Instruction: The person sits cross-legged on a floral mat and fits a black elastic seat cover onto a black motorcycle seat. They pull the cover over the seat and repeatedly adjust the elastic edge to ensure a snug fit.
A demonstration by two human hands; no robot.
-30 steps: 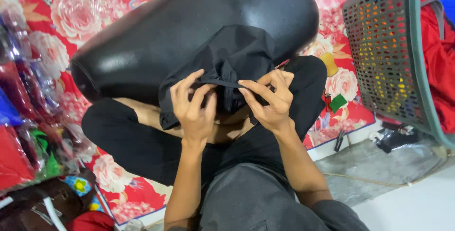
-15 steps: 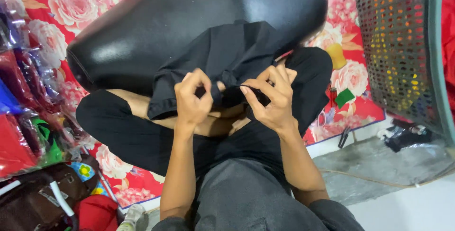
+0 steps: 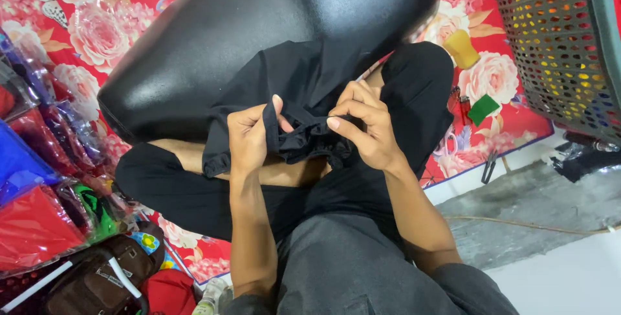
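Note:
A piece of black cloth [image 3: 291,85] lies over my crossed legs and hangs off a big glossy black cushion-like object [image 3: 213,37] in front of me. My left hand [image 3: 249,137] pinches a fold of the cloth's bunched edge between thumb and fingers. My right hand [image 3: 365,124] grips the same gathered edge from the other side, fingers curled in. The two hands sit close together above my lap, with crumpled fabric between them.
A red floral mat [image 3: 504,82] covers the floor. A grey perforated plastic basket [image 3: 556,37] stands at the right. Clear bags of coloured cloth [image 3: 39,211] pile at the left, a brown bag [image 3: 97,282] below them. Small yellow and green scraps [image 3: 482,108] lie near my right knee.
My hands have drawn closer together and bunched the cloth's edge tighter. The view has shifted closer, so the black cushion fills more of the top.

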